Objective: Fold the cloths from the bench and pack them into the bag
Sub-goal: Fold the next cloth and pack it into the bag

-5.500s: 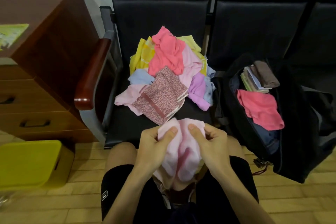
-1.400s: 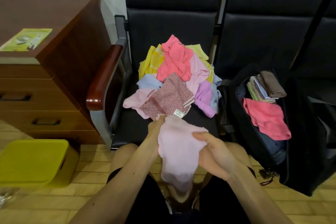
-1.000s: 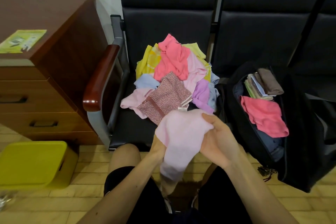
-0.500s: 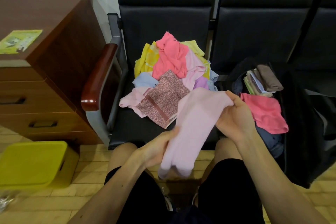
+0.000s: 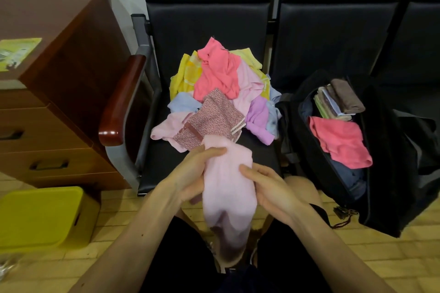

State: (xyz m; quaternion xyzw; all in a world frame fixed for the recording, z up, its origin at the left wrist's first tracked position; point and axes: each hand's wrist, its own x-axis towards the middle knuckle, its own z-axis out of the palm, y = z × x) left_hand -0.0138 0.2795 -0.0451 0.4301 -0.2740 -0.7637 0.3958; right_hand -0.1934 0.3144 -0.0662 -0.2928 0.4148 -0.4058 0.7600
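A pale pink cloth [image 5: 228, 188] hangs lengthwise between my knees, folded into a long strip. My left hand [image 5: 194, 173] grips its left edge, thumb on top. My right hand [image 5: 269, 188] holds its right edge with fingers curled round it. Behind it, a pile of cloths [image 5: 221, 93] in coral, yellow, pink, lilac, blue and a red print lies on the black bench seat [image 5: 162, 169]. The open black bag [image 5: 390, 173] stands on the seat to the right, holding a coral cloth [image 5: 340, 140] and a stack of folded cloths [image 5: 338, 102].
A wooden armrest [image 5: 121, 102] borders the seat on the left, with a brown chest of drawers [image 5: 54, 93] beyond it. A yellow box [image 5: 40, 216] sits on the tiled floor at lower left. The bench backrests [image 5: 333, 26] rise behind.
My right hand came back from near the bag to the middle of the cloth. My left hand rose to its upper left edge. The cloth now hangs straight instead of slanting toward the bag.
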